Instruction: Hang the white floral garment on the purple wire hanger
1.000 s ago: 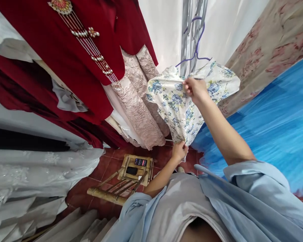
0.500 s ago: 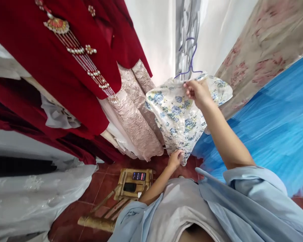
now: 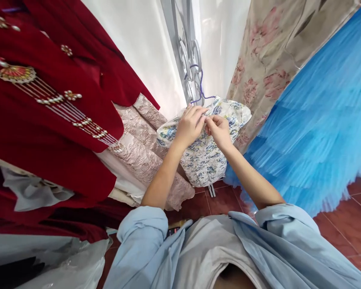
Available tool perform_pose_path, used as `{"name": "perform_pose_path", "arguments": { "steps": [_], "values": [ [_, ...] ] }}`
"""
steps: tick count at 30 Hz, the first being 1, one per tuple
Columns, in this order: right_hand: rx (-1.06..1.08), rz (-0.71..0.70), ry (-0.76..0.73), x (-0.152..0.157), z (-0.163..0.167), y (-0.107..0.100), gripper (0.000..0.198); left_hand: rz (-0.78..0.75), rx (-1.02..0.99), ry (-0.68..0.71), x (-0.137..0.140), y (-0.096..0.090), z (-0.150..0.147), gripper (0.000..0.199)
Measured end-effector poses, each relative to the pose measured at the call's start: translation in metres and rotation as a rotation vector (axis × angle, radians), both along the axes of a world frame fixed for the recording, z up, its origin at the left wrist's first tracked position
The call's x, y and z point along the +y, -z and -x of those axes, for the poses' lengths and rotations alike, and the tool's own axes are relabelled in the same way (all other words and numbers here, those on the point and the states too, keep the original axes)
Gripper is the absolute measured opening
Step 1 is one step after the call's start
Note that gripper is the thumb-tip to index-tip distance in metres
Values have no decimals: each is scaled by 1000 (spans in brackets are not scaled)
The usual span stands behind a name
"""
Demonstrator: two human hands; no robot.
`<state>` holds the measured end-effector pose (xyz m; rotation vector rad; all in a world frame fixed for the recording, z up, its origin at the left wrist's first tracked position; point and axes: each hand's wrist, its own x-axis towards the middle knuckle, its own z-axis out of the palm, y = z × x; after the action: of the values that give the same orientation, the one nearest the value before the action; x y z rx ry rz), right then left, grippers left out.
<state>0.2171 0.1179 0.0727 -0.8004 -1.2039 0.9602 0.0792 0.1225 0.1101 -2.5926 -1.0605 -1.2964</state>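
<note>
A white blouse with blue and yellow flowers (image 3: 200, 166) hangs on a purple hanger (image 3: 201, 86), which is hooked on a grey metal rack (image 3: 185, 48). Both hands meet at the upper front of the blouse, just below the hanger. My left hand (image 3: 191, 125) grips the cloth near the neckline, fingers bent. Close beside it on the right, my right hand (image 3: 219, 129) pinches the front edge between thumb and fingers. What exactly lies between the fingertips is too small to make out.
Dark red garments with beaded trim (image 3: 87, 92) hang at left, beside a pink brocade garment (image 3: 144, 148). To the right hang a beige floral cloth (image 3: 258, 60) and a blue tulle dress (image 3: 307, 132). Below is a red tiled floor (image 3: 222, 202).
My left hand has risen from the blouse's lower edge to its upper front, beside my right hand. The view has shifted, and the stool with the phone is now mostly hidden.
</note>
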Motion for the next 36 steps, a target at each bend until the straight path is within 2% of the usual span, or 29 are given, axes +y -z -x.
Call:
{"name": "perform_pose_path", "arguments": {
  "steps": [2, 4, 10, 14, 18, 21, 24, 28, 31, 33, 36],
  "values": [
    [-9, -33, 15, 0, -1, 0, 43, 91, 131, -9, 13, -18, -5, 22],
    [-13, -42, 34, 1, -2, 0, 45, 134, 186, -25, 19, -26, -9, 21],
    [-11, -31, 71, 9, 3, 3, 42, 201, 153, -49, 19, -33, -14, 19],
    [-5, -5, 24, 12, 3, 2, 43, 272, 128, 38, 18, -37, -14, 14],
    [2, -14, -22, 17, 1, -2, 37, 213, 60, 44, 22, -40, -15, 14],
    [-7, 15, -48, 22, 6, 9, 31, 108, -39, -15, 28, -43, -18, 14],
    [-91, 88, -52, 17, 12, 45, 29, 36, -117, -69, 34, -50, -17, 15],
    [-302, 262, 11, -11, 7, 125, 29, 61, -97, -104, 35, -52, -2, 19],
    [-418, 391, 22, -38, -3, 178, 27, 136, -129, -124, 37, -45, 30, 20],
    [-437, 415, 8, -52, -9, 200, 26, 177, -294, -172, 41, -39, 58, 22],
    [-446, 425, -56, -65, -10, 216, 26, 317, -727, -270, 44, -35, 103, 28]
  ]
}}
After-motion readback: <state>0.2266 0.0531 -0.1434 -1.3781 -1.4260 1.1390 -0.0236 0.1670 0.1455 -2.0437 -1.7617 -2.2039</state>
